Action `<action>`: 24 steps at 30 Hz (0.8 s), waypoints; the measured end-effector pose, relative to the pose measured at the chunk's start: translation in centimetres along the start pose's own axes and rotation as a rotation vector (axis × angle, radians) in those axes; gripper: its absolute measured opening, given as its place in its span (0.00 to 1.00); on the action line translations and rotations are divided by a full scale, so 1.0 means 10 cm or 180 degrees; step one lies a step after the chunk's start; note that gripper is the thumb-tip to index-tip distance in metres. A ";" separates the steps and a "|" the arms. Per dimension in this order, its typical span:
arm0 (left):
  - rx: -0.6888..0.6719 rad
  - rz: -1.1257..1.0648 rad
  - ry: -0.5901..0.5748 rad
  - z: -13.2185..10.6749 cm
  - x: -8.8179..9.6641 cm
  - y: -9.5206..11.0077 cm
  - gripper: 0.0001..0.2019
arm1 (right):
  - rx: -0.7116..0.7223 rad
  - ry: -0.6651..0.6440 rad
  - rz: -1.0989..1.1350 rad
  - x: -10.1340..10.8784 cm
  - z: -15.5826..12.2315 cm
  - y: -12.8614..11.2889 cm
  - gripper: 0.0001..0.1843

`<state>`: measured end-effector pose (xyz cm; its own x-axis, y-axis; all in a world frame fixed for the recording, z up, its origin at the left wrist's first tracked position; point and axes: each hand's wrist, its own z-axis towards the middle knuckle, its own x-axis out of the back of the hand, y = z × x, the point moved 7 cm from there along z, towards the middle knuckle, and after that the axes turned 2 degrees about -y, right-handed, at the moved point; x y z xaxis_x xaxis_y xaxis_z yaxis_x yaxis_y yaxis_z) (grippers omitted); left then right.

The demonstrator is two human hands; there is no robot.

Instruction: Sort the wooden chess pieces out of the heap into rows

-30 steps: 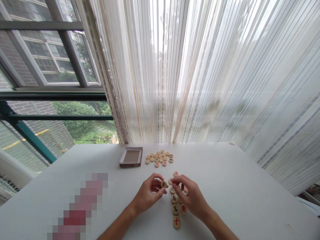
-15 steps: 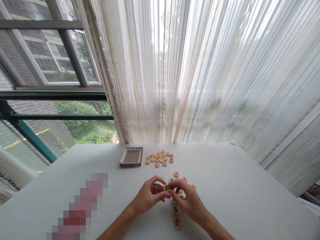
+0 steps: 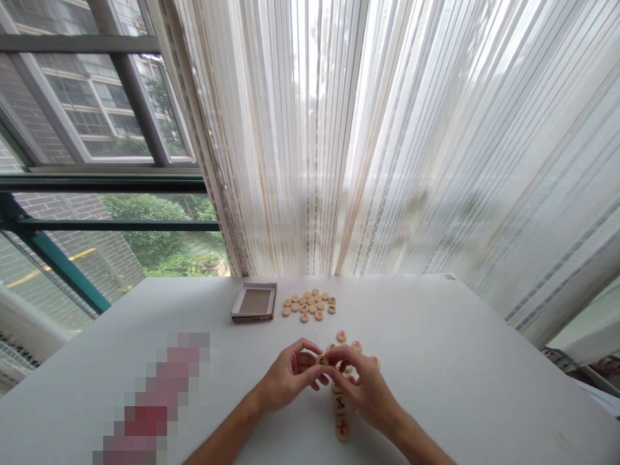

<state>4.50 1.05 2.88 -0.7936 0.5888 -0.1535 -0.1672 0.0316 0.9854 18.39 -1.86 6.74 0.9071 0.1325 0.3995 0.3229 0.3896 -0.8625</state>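
My left hand (image 3: pixel 289 378) and my right hand (image 3: pixel 362 386) meet over the white table (image 3: pixel 465 361), fingertips pinched together on one round wooden chess piece (image 3: pixel 321 360) with a black character. Under and around my right hand lie several more pieces, in a row running toward me, among them a black-marked piece (image 3: pixel 340 403) and a red-marked piece (image 3: pixel 343 428). Two red-marked pieces (image 3: pixel 341 336) lie just beyond my fingers.
Farther back sits a cluster of several wooden pieces (image 3: pixel 310 305), most face down, next to an open shallow cardboard box (image 3: pixel 254 302). A blurred pink patch (image 3: pixel 155 400) covers the table's left part. Sheer striped curtains and a window stand behind the table's far edge.
My left hand carried the black-marked piece rightward until my right hand's fingers closed on it too. My right hand lifted off the row of pieces, uncovering more red pieces behind it.
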 end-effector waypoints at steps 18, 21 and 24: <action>0.0008 0.0285 0.0283 0.00 0.07 -0.05 0.16 | 0.0092 -0.0099 -0.0080 -0.05 0.00 -0.04 0.05; 0.0025 0.0248 0.0233 0.00 0.08 -0.06 0.16 | 0.0053 -0.0084 -0.0055 -0.03 0.00 -0.01 0.06; 0.0015 0.0163 0.0128 0.00 0.07 -0.05 0.17 | -0.0061 -0.0051 -0.0043 -0.01 0.01 0.03 0.06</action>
<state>4.02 1.44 2.29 -0.8239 0.5568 -0.1057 -0.1232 0.0061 0.9924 18.37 -1.71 6.44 0.8983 0.1418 0.4159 0.3404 0.3741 -0.8627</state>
